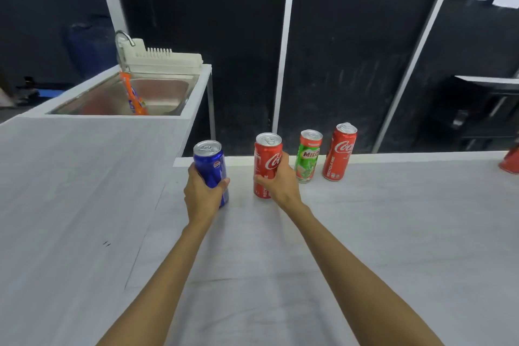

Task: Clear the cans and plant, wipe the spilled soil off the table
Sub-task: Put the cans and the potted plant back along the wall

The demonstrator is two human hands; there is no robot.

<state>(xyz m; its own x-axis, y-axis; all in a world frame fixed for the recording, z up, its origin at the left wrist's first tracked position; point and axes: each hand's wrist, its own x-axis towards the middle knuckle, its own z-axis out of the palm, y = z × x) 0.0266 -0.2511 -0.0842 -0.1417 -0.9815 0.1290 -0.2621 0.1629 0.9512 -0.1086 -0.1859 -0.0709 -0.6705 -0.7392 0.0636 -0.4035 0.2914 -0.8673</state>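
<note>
My left hand (202,196) grips a blue Pepsi can (210,166) near the table's far edge. To its right my right hand (278,179) grips a red Coca-Cola can (265,159), which stands upright. Further right a green Milo can (307,156) and a second red Coca-Cola can (339,152) stand upright by the edge, untouched. A red object (510,161) is cut off at the right border. No plant or soil shows in this view.
The white table (365,233) spreads wide in front of me. At the left a counter holds a steel sink (168,93) with an orange bottle (134,97) inside and a white dish rack (163,60) behind. Dark wall panels stand beyond.
</note>
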